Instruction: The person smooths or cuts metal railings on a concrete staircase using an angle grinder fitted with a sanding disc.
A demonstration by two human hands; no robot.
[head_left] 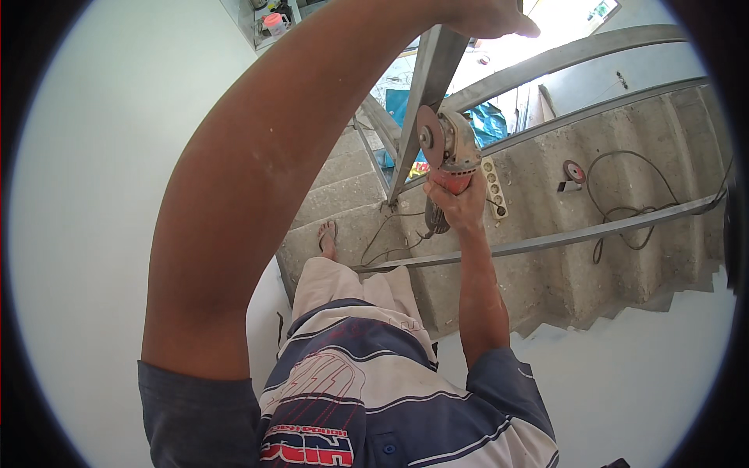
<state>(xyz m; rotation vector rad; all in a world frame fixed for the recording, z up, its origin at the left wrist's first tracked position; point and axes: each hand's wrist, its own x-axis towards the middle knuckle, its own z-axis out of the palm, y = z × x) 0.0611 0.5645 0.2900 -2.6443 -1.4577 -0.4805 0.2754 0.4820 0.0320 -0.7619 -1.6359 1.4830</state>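
Note:
My right hand (460, 204) is closed round the red body of an angle grinder (455, 144), held upright with its head uppermost. Its reddish-brown disc (431, 134) is beside a grey metal post (427, 86); whether they touch I cannot tell. At the top edge of the picture my left hand (493, 17) lies over the upper end of that post. One of its digits stretches out to the right, while the others are partly cut off or hidden. A dark power cord (374, 238) runs below the grinder.
Concrete stairs (538, 242) climb to the right, crossed by a metal bar (546, 240). On them lie a power strip (495, 189), a loose disc (573, 171) and a coiled cable (624, 214). A curved metal rail (569, 58) meets the post. Blue sheeting (488, 125) shows beyond.

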